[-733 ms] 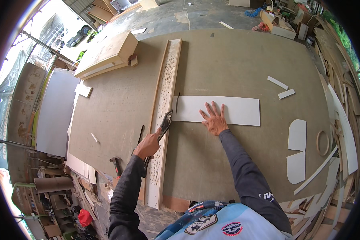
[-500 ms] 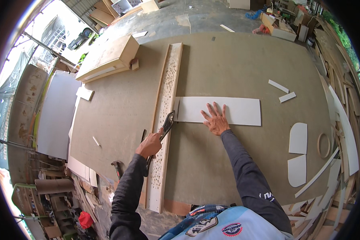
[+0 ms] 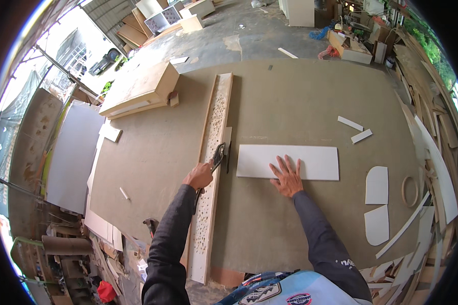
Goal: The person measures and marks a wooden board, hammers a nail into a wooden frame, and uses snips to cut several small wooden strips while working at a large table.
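Gripping black tool (image 3: pixel 219 154); left hand (image 3: pixel 198 176) hides its middle.

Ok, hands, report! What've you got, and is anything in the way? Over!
Left hand gripping black tool. Right hand spread on white board. Narrow strip lies between white board and holed plank.

My left arm (image 3: pixel 169 244) slants far and to the right, my left fingers (image 3: pixel 205 168) curled in a grip. My right arm (image 3: pixel 321 231) slants far and to the left, palm down, my right fingers (image 3: pixel 290 163) splayed wide, thumb out to the left.
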Tool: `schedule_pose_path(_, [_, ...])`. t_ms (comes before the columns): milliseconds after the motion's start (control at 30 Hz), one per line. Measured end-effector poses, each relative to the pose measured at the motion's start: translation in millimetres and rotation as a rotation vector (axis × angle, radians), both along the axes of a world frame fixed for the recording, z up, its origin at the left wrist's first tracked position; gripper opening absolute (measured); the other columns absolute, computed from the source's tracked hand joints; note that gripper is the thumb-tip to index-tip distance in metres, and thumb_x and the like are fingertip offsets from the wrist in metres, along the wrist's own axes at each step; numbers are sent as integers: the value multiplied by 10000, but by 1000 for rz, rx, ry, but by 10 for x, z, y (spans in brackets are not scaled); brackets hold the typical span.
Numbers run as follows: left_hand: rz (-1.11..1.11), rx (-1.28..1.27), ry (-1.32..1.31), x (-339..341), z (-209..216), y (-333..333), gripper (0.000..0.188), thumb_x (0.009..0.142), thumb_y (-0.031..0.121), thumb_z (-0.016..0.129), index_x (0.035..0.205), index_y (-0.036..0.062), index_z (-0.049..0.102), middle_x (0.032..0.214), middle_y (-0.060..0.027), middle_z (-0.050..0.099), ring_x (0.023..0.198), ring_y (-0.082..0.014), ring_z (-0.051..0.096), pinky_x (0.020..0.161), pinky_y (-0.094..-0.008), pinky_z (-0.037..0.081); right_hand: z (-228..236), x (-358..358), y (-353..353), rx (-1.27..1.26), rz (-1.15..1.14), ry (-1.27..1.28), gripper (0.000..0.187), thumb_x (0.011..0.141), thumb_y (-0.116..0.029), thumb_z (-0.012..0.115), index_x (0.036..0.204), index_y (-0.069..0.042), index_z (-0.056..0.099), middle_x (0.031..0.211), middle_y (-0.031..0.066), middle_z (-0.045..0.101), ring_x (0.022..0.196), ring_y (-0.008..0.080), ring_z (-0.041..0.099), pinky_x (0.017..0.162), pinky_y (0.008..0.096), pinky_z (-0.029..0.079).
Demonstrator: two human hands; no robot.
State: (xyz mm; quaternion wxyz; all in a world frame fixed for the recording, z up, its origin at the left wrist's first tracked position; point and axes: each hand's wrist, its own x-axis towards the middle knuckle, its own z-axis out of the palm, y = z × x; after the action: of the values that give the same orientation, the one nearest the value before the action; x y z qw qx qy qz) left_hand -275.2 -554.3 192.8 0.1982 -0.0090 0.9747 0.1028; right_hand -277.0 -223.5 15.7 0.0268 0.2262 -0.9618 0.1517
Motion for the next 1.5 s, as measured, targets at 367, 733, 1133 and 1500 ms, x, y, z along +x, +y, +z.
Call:
schedule_pose_path(367, [-20,69,0,-1093,139,551,422,867,74,443,1269,69,571,1029,-244,682,973,-379,698,791,-492,590,203,817,645,74,-112,-48,669,923,-545,546,1531,-312,392,1649,53,226,1538,315,99,1178,699,-8])
schedule_pose_path(733, [104,-62,-33,-1668,-232,371,404,870,100,491,1248,4,597,1129,-252,682,1087,-418,661,875,-493,555,240,799,618,54,-108,-80,662,927,-541,538,1533,-320,388,1651,42,223,1536,317,107,1179,696,-5])
schedule_pose_path(1133, [-23,343,-169,-1541,111,1051,640,943,37,433,1563,157,330,564,-98,550,401,-190,551,422,-385,528,261,819,691,5,-131,-104,678,917,-511,549,1541,-306,381,1648,43,233,1538,306,113,1182,687,-8])
schedule_pose_path(1500, [84,575,13,-23,399,419,602,983,67,449,1562,188,335,576,-87,585,420,-168,577,450,-359,510,228,396,854,30,-54,-238,1135,579,-638,801,1554,-264,355,1641,130,215,1532,357,86,1182,677,61])
